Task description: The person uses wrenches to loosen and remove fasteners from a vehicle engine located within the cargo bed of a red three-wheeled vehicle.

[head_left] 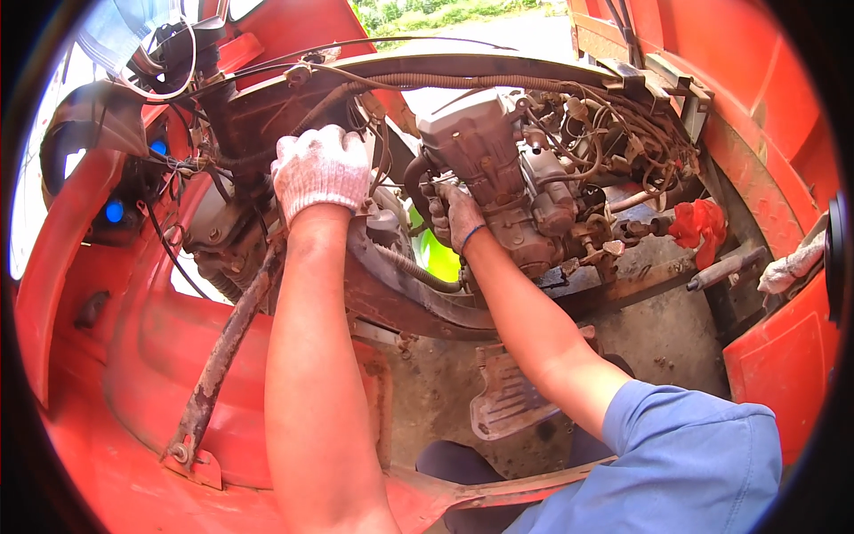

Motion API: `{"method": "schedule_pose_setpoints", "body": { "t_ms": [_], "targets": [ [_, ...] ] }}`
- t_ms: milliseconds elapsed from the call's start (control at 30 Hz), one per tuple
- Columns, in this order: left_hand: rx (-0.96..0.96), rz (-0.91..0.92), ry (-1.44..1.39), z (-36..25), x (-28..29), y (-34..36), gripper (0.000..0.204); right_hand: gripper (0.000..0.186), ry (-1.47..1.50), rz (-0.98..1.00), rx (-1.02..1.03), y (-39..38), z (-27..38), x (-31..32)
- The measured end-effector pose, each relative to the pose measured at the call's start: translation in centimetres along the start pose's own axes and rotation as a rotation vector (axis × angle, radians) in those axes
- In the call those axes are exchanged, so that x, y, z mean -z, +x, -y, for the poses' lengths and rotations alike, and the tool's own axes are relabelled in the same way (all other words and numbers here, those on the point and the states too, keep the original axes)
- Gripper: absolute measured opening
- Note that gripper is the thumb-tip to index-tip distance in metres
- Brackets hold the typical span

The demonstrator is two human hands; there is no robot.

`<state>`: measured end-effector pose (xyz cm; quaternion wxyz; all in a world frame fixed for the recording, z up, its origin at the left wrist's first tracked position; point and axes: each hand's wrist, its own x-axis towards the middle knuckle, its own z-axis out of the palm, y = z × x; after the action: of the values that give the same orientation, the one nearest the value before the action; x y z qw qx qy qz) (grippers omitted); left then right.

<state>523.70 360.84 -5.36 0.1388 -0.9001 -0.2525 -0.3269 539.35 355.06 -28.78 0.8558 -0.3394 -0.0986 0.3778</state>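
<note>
My left hand, in a white knitted glove, is closed in a fist against the dark, rusty frame of a red vehicle. Its fingertips are turned away, so what they grip is hidden. Further right, my right hand, in a dirt-darkened glove, reaches in at the front of the grimy engine. Its fingers are curled close to a dark curved pipe; what lies inside them I cannot make out. A bright yellow-green object shows just below this hand.
Tangled wires and hoses crowd the engine's right side. A rusty diagonal strut stands near my left forearm. Red body panels surround the bay. A red cloth hangs at the right, and a ribbed metal pedal sits below.
</note>
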Motion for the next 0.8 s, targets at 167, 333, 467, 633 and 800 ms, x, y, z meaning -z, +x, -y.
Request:
{"method": "schedule_pose_setpoints", "body": {
  "t_ms": [167, 333, 467, 633, 800],
  "targets": [
    [0.0, 0.01, -0.007, -0.3, 0.2, 0.0, 0.04, 0.014, -0.033, -0.187, 0.093, 0.1, -1.0, -0.9],
    [-0.005, -0.002, 0.008, 0.6, 0.0, -0.1, 0.039, 0.011, 0.079, -0.024, -0.046, -0.4, -0.2, -0.4],
    [-0.009, -0.043, -0.038, -0.5, -0.1, 0.2, 0.039, 0.017, 0.523, 0.104, -0.307, 1.4, 2.3, -0.2],
    [0.007, -0.009, -0.004, 0.6, -0.1, -0.2, 0.04, 0.03, 0.631, -0.096, -0.186, 0.9, 0.3, -5.5],
    [-0.011, -0.027, 0.001, -0.5, 0.5, 0.5, 0.04, 0.029, 0.62, -0.172, 0.006, 4.3, 1.3, -6.8]
  ]
}}
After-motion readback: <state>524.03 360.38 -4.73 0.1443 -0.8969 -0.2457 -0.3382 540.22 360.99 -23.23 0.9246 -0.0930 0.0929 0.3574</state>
